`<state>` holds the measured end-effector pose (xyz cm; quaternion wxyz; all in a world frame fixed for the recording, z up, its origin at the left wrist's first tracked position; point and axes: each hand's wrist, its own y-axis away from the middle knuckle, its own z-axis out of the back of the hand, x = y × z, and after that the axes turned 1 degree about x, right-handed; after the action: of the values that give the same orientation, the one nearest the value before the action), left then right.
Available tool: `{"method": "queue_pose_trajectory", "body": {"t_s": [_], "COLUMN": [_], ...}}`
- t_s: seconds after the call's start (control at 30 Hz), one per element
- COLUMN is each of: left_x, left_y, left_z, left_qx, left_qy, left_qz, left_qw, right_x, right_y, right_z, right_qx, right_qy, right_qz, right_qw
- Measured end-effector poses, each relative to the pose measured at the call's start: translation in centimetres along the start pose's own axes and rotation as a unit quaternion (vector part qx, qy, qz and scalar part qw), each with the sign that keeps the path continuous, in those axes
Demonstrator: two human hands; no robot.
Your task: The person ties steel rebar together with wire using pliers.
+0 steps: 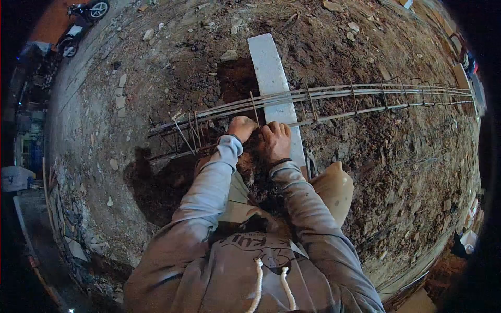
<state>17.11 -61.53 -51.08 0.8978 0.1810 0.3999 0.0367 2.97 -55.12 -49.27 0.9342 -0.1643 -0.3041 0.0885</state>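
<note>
A long rebar cage with wire stirrups runs left to right in front of me, lying across a pale, flat board. My left hand is closed in a pinch at a thin stirrup, left of the board. Close beside it, my right hand curls its fingers over the near lower bar at the board's left edge. Its fingertips point away from me, and what lies under them is hidden. A dark metal hand tool, perhaps pincers, is by my right knee.
Rough soil with stones surrounds the cage. A dark hole lies behind it, left of the board. My bent knee is at the right. A motorbike wheel shows at the far upper left.
</note>
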Motion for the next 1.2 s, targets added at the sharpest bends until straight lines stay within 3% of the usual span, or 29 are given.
{"method": "queue_pose_trajectory", "body": {"t_s": [0.23, 0.37, 0.43, 0.5, 0.57, 0.7, 0.77, 0.83, 0.9, 0.97, 1.03, 1.1, 1.17, 1.2], "left_x": [-0.3, -0.7, -1.0, -1.5, -2.0, -1.2, -0.9, -1.0, -1.1, -0.7, -0.5, -0.5, -0.6, -0.7], "left_y": [2.3, 4.8, 5.5, 6.5, 7.4, 7.2, 6.6, 6.6, 6.2, 6.1, 5.6, 5.7, 5.9, 6.0], "left_z": [-0.6, -0.8, -0.7, -0.3, -0.2, -0.7, -1.5, -1.7, -1.9, -2.2, -2.2, -2.1, -1.7, -1.7], "left_qx": [-0.087, -0.119, -0.141, -0.116, -0.154, -0.135, -0.168, -0.212, -0.220, -0.219, -0.222, -0.227, -0.204, -0.206], "left_qy": [-0.015, 0.047, 0.059, 0.016, -0.042, -0.051, -0.059, -0.055, -0.036, -0.019, -0.034, -0.024, -0.025, -0.019], "left_qz": [-0.047, -0.065, -0.139, -0.143, -0.234, -0.251, -0.273, -0.279, -0.268, -0.260, -0.261, -0.255, -0.241, -0.244], "left_qw": [0.995, 0.990, 0.979, 0.983, 0.959, 0.957, 0.945, 0.935, 0.937, 0.940, 0.939, 0.939, 0.948, 0.947], "right_x": [0.3, 0.4, 0.3, 0.0, -0.1, -0.3, -0.2, 0.4, 2.5, 5.3, 5.8, 6.1, 6.4, 5.8], "right_y": [-0.1, -0.3, -0.2, 0.2, 0.5, 0.4, 1.1, 2.8, 3.9, 4.0, 4.2, 3.7, 4.0, 4.7], "right_z": [0.0, 0.0, 0.0, -0.2, -0.2, 0.2, 1.2, 1.3, 2.6, 3.5, 2.1, 1.5, 1.2, 0.5], "right_qx": [-0.009, -0.008, -0.009, -0.018, -0.024, -0.030, 0.008, -0.046, -0.052, 0.131, 0.116, 0.141, 0.135, 0.078], "right_qy": [-0.006, -0.020, -0.024, -0.052, -0.057, -0.026, -0.010, -0.079, -0.057, -0.101, -0.036, 0.016, -0.018, -0.052], "right_qz": [-0.014, -0.034, -0.032, -0.020, -0.013, 0.009, 0.015, -0.067, -0.093, -0.254, -0.226, -0.256, -0.273, -0.280], "right_qw": [1.000, 0.999, 0.999, 0.998, 0.998, 0.999, 1.000, 0.994, 0.993, 0.953, 0.967, 0.956, 0.952, 0.955]}}
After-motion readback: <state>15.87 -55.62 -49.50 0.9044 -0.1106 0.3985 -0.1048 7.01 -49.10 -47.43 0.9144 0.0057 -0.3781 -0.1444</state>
